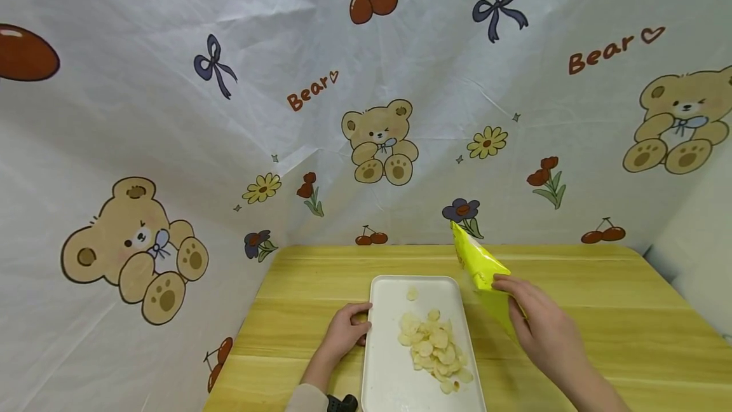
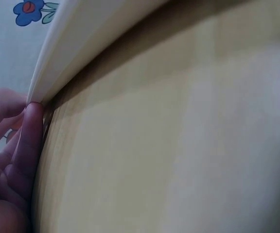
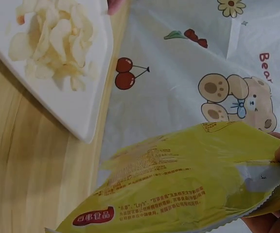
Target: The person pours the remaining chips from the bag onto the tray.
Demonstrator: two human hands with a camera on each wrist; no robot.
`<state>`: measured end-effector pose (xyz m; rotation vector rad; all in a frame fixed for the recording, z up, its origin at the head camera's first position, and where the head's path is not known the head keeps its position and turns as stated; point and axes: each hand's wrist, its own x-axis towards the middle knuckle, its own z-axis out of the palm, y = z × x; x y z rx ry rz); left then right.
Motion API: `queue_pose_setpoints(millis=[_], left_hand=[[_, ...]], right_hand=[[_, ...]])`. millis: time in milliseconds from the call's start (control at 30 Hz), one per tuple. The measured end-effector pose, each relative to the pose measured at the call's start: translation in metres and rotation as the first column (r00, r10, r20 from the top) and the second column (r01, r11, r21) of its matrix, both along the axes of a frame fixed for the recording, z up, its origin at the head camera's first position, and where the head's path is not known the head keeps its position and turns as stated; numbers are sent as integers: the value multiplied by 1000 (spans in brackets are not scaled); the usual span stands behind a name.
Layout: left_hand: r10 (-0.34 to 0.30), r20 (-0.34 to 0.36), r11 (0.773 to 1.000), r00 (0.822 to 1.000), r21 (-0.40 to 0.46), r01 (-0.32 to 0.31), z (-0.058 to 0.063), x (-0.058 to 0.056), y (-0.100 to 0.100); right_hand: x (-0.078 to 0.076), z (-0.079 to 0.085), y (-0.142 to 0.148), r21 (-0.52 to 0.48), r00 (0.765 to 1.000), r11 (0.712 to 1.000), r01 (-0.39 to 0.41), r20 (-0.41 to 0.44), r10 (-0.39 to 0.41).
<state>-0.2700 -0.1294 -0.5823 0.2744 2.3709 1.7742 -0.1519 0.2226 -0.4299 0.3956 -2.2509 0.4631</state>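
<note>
A white rectangular tray [image 1: 391,390] lies on the wooden table with a heap of potato chips [image 1: 437,345] toward its right side. My left hand [image 1: 345,329] is at the tray's left edge. In the left wrist view, its thumb and fingers pinch the tray's rim [image 2: 64,53]. To the right of the tray, my right hand [image 1: 546,329] grips a yellow chip bag [image 1: 480,262] by one end, raised and tilted. Printed lettering covers the bag [image 3: 179,179] in the right wrist view. The inside of the bag is hidden.
One chip [image 1: 412,294] lies apart near the tray's far end. Behind the table [image 1: 617,310] hangs a pale sheet [image 1: 423,62] printed with bears, cherries, bows and flowers. A dark watch [image 1: 342,403] is around the left wrist.
</note>
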Motion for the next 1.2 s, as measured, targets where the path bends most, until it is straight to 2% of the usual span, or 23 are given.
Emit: queue_pose_setpoints(millis=[567,1200], left_hand=[[-3,-4,1000,1000,-6,3,1,0,-1],[-1,-5,1000,1000,-11,1,1,0,0]], right_hand=[[-2,-16,13,-13,996,998,62,57,-62],[-8,-45,43,77,983,987,144,101,-151]])
